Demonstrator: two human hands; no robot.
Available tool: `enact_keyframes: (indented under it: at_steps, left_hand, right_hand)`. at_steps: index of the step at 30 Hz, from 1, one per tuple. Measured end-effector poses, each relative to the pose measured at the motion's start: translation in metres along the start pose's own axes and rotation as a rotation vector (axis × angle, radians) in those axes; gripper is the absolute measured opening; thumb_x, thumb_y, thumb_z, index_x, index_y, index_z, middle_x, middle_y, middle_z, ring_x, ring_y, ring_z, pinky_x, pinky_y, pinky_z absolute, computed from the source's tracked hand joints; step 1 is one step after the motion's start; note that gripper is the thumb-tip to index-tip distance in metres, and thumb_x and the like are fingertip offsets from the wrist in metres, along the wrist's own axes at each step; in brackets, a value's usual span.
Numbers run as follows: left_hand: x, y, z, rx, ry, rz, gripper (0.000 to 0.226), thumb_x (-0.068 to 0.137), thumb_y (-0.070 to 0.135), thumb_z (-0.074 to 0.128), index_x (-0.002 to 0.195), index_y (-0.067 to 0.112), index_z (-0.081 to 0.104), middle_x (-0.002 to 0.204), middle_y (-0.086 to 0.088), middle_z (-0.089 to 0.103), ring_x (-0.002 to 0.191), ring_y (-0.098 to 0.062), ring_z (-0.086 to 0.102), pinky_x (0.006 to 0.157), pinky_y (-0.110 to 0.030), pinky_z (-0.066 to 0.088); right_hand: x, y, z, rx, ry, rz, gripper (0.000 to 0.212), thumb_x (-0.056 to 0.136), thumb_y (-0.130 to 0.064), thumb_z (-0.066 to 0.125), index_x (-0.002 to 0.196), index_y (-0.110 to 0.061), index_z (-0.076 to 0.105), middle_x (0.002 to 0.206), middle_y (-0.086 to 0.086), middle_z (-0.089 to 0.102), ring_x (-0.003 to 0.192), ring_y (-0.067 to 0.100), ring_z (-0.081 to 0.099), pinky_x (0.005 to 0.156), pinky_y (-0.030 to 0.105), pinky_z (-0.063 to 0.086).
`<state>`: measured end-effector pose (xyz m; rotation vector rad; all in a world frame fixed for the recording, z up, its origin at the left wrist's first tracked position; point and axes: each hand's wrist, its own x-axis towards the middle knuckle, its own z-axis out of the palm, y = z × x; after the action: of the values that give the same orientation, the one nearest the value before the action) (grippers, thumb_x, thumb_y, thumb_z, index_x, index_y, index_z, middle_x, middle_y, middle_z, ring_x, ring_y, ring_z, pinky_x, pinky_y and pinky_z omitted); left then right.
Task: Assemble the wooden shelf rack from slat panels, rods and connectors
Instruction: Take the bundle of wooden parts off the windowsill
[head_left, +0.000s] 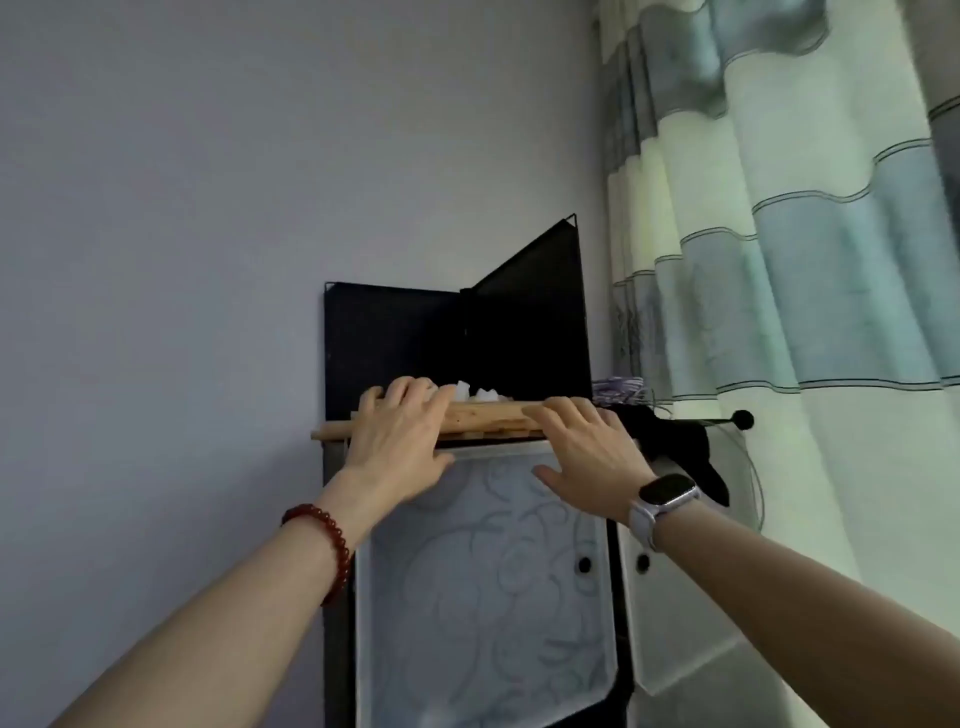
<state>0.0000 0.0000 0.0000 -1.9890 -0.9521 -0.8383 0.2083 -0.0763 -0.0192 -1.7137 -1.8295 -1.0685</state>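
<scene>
Hands (498, 441) on flat wooden slat panel (488, 418)

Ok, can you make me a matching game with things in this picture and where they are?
Things:
1. bead bracelet
2. watch
3. wooden pieces
4. curtain

Places:
A. at the right, beside the cabinet
B. on the left wrist
C. on top of the cabinet, under both hands
D. on the right wrist

Pairs: 1-B, 2-D, 3-C, 4-A. The left hand and right hand lie with fingers nearly straight over the wooden pieces on the cabinet.
</scene>
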Motion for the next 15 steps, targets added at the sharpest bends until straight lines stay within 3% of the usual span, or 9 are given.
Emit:
enact_keyframes:
  at_steps: [3, 5, 9, 11, 15]
  left_hand:
    - [0.026, -0.011, 0.024, 0.014, -0.077, -0.033, 0.073, 0.083, 0.053, 0.06, 0.142, 0.025, 0.03, 0.141, 0.002, 0.039, 0.128, -0.019, 0.037, 0.102, -0.038, 0.033]
    - [0.034, -0.016, 0.034, 0.01, -0.098, -0.038, 0.063, 0.084, 0.053, 0.059, 0.136, 0.025, 0.039, 0.131, 0.004, 0.048, 0.117, -0.017, 0.047, 0.091, -0.034, 0.039]
    - [0.031, -0.013, 0.047, 0.053, 0.023, -0.027, 0.051, 0.084, 0.05, 0.058, 0.127, 0.025, 0.049, 0.124, 0.007, 0.057, 0.111, -0.015, 0.054, 0.084, -0.03, 0.041]
    - [0.027, -0.008, 0.051, 0.059, 0.064, -0.023, 0.05, 0.081, 0.05, 0.064, 0.12, 0.021, 0.055, 0.123, 0.003, 0.059, 0.111, -0.017, 0.056, 0.082, -0.033, 0.045]
    - [0.022, 0.002, 0.048, 0.093, 0.107, -0.036, 0.049, 0.057, 0.039, 0.088, 0.093, 0.011, 0.07, 0.092, -0.004, 0.069, 0.081, -0.022, 0.065, 0.059, -0.035, 0.053]
  right_hand:
    - [0.039, 0.018, 0.02, -0.1, -0.038, -0.072, 0.081, 0.084, -0.048, 0.059, 0.147, -0.028, 0.013, 0.147, 0.001, 0.027, 0.136, 0.026, 0.025, 0.112, 0.048, 0.022]
    - [0.06, 0.024, 0.03, -0.11, -0.094, -0.109, 0.085, 0.083, -0.049, 0.061, 0.147, -0.028, 0.009, 0.147, 0.002, 0.029, 0.134, 0.028, 0.03, 0.11, 0.049, 0.026]
    - [0.078, 0.033, 0.051, 0.014, 0.001, -0.101, 0.064, 0.086, -0.045, 0.058, 0.139, -0.028, 0.028, 0.129, 0.001, 0.05, 0.114, 0.025, 0.051, 0.084, 0.037, 0.042]
    - [0.081, 0.035, 0.06, 0.004, 0.053, -0.123, 0.054, 0.087, -0.046, 0.056, 0.133, -0.026, 0.036, 0.124, 0.0, 0.053, 0.11, 0.023, 0.052, 0.082, 0.036, 0.043]
    - [0.08, 0.039, 0.069, 0.003, 0.15, -0.173, 0.042, 0.092, -0.047, 0.048, 0.129, -0.028, 0.041, 0.121, -0.004, 0.056, 0.109, 0.02, 0.054, 0.073, 0.031, 0.04]
